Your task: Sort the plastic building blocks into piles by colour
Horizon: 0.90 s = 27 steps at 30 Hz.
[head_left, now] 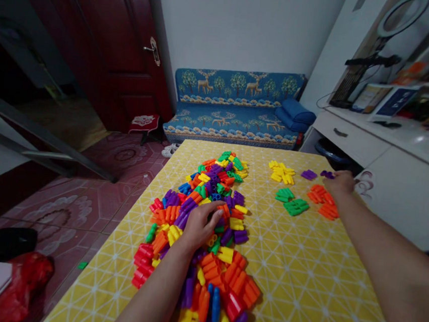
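My right hand (pixel 342 183) reaches out at the far right of the table, its fingers closed on a small purple plastic building block (pixel 327 174). Left of it lies another purple block (pixel 309 174), and just below are several orange blocks (pixel 322 201). Over the long mixed heap of coloured plastic blocks (pixel 183 206), my left hand (pixel 201 223) rests palm down, with thumb and forefinger apart beside an orange block (pixel 225 210). Its other fingers are partly hidden. Yellow blocks (pixel 281 172) and green blocks (pixel 295 207) lie in separate groups between the heap and my right hand.
A yellow patterned cloth (pixel 301 281) covers the table. Beyond its far edge stands a blue sofa (pixel 234 115). White drawers (pixel 352 144) are close on the right. On the floor to the left are a red bag (pixel 31 285) and a green piece (pixel 82 266).
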Each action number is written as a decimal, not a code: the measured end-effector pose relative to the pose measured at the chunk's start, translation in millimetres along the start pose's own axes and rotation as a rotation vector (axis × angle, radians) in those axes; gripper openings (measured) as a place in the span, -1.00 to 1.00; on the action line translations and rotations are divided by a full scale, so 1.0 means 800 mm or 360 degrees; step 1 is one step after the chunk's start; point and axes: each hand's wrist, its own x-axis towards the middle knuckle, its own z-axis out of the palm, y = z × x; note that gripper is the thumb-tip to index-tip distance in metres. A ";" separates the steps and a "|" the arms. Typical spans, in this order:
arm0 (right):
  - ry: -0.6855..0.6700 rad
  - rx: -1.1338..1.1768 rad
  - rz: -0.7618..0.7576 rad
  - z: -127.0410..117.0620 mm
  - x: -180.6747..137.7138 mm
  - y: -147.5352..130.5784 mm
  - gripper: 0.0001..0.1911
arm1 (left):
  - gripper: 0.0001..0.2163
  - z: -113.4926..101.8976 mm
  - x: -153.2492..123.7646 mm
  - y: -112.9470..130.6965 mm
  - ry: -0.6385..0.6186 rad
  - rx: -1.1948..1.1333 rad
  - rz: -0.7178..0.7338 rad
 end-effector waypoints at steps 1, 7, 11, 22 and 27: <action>-0.0008 -0.0038 0.0044 0.007 -0.001 0.002 -0.72 | -0.71 0.000 0.000 0.000 -0.0004 -0.0007 0.0002; -0.0253 0.0129 -0.0166 0.060 -0.089 -0.031 -0.66 | -0.70 0.000 0.000 0.000 -0.0003 -0.0033 0.0029; -0.0627 0.0527 -0.0599 0.063 -0.211 -0.080 -0.76 | -0.71 0.000 0.000 0.000 0.0014 -0.0029 0.0028; -0.1036 0.0176 -0.0878 0.023 -0.362 -0.159 -0.44 | -0.72 0.001 0.000 0.000 0.0104 -0.0126 0.0013; -0.0946 0.0373 -0.0815 0.029 -0.367 -0.159 -0.63 | -0.71 0.002 0.001 -0.001 0.0108 -0.0127 0.0023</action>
